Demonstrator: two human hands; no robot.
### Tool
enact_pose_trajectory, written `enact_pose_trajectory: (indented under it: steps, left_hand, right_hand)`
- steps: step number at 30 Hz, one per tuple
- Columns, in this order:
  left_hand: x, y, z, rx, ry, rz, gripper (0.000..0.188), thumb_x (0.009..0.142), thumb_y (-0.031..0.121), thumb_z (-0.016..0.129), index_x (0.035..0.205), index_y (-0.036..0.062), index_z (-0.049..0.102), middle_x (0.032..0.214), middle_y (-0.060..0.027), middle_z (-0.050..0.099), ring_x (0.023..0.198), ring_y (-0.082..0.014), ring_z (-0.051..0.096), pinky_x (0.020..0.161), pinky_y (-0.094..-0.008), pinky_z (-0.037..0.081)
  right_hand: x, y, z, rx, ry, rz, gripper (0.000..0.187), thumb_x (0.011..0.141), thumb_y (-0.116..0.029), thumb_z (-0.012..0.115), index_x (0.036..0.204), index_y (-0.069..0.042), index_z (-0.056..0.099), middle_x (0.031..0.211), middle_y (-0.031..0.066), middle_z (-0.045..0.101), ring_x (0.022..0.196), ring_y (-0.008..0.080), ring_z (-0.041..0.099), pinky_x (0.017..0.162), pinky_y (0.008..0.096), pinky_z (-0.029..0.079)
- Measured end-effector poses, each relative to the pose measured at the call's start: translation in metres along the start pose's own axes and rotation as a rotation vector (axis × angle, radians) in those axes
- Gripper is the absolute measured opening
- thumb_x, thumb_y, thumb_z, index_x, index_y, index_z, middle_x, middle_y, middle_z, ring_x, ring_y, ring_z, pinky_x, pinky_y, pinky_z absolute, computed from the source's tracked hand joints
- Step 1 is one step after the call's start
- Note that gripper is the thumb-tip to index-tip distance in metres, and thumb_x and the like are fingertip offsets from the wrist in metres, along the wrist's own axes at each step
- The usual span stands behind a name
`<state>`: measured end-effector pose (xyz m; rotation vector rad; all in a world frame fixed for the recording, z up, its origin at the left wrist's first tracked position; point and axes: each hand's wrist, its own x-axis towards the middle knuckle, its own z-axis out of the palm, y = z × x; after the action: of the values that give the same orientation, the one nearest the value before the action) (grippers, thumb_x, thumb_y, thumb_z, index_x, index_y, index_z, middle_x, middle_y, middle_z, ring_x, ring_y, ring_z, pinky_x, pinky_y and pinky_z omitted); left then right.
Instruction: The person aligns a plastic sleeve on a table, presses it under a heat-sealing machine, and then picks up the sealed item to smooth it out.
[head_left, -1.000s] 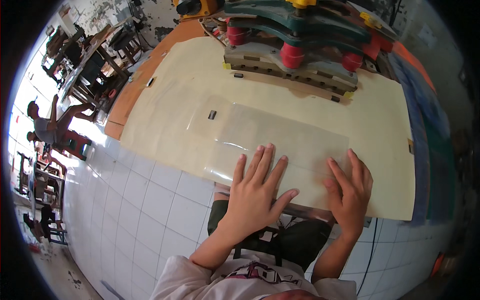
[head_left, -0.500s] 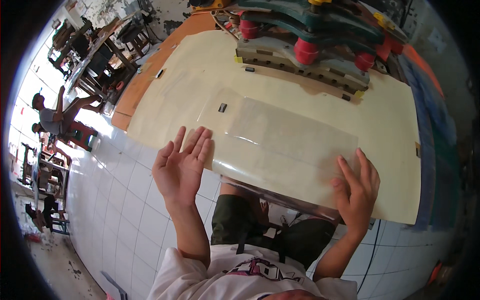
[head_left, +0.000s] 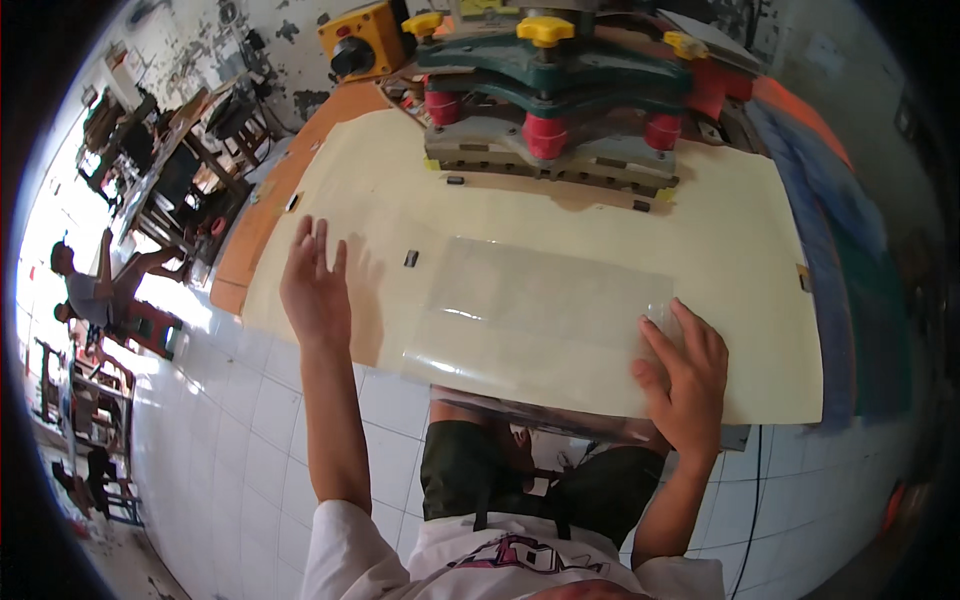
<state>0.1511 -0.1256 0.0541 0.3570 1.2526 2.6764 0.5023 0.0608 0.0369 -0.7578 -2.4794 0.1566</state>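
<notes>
A clear plastic sheet (head_left: 560,330) lies on the cream table covering (head_left: 755,330), its near end hanging over the front edge. My right hand (head_left: 685,370) rests on the sheet's right side, fingers spread and slightly bent. To the left of the sheet, my left hand (head_left: 318,285) is raised over the cream covering with its fingers stretched out, holding nothing. Between that hand and the sheet's upper part, a small dark block (head_left: 411,258) sits on the surface.
At the back stands a green press machine (head_left: 560,65) with red cylinders and yellow knobs. A yellow box with a black knob (head_left: 362,45) is beside it. Blue cloth (head_left: 815,200) lies along the right edge. Seated people (head_left: 85,285) are far left.
My left hand has moved left and away, off the plastic sheet. My right hand stays on the sheet's right side. The view has shifted, showing more of the press.
</notes>
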Motion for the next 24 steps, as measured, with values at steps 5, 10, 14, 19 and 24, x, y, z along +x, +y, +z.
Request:
enact_pose_trajectory:
  steps: [5,10,14,19,24]
  left_hand:
    - [-0.091,-0.012,0.032,0.836,-0.549,0.629,0.075,0.084,0.012,0.060,0.151,-0.0051,0.027,0.158,-0.0204,0.026,0.146,-0.0342,0.027,0.119,-0.0451,0.019]
    - [-0.136,-0.011,0.066,1.006,-1.496,0.592,0.032,0.077,0.014,0.067,0.108,0.0110,0.072,0.148,-0.0200,0.044,0.138,-0.0313,0.044,0.117,-0.0520,0.023]
    - [-0.136,-0.003,0.061,1.084,-1.496,0.642,0.035,0.077,0.015,0.065,0.112,0.0162,0.073,0.144,-0.0142,0.051,0.132,-0.0291,0.051,0.117,-0.0530,0.023]
    - [-0.119,0.004,0.053,1.441,-1.167,0.674,0.035,0.080,0.019,0.066,0.114,0.0152,0.071,0.143,-0.0143,0.052,0.133,-0.0328,0.048,0.117,-0.0544,0.022]
    - [-0.105,0.008,0.041,1.527,-1.026,0.721,0.038,0.080,0.024,0.067,0.116,0.0119,0.070,0.143,-0.0151,0.051,0.136,-0.0336,0.045,0.118,-0.0550,0.020]
  right_hand:
    - [-0.002,0.000,0.000,0.032,0.006,0.011,0.043,0.085,-0.036,0.068,0.121,-0.013,0.068,0.138,0.0145,0.051,0.123,0.0346,0.047,0.107,0.0487,0.032]
    - [-0.003,0.002,0.001,0.033,0.006,0.019,0.044,0.084,-0.034,0.069,0.123,-0.013,0.067,0.137,0.0143,0.052,0.122,0.0351,0.048,0.106,0.0485,0.033]
    - [-0.002,0.002,0.000,0.079,0.025,0.028,0.046,0.083,-0.032,0.071,0.124,-0.011,0.066,0.135,0.0154,0.054,0.120,0.0354,0.049,0.105,0.0482,0.034]
    - [-0.001,0.004,0.000,0.089,0.049,0.028,0.047,0.082,-0.031,0.072,0.123,-0.010,0.066,0.134,0.0162,0.055,0.119,0.0355,0.050,0.105,0.0482,0.035]
    - [-0.001,0.005,0.001,0.074,0.042,0.030,0.048,0.081,-0.030,0.073,0.123,-0.009,0.065,0.135,0.0159,0.054,0.120,0.0349,0.050,0.105,0.0485,0.035]
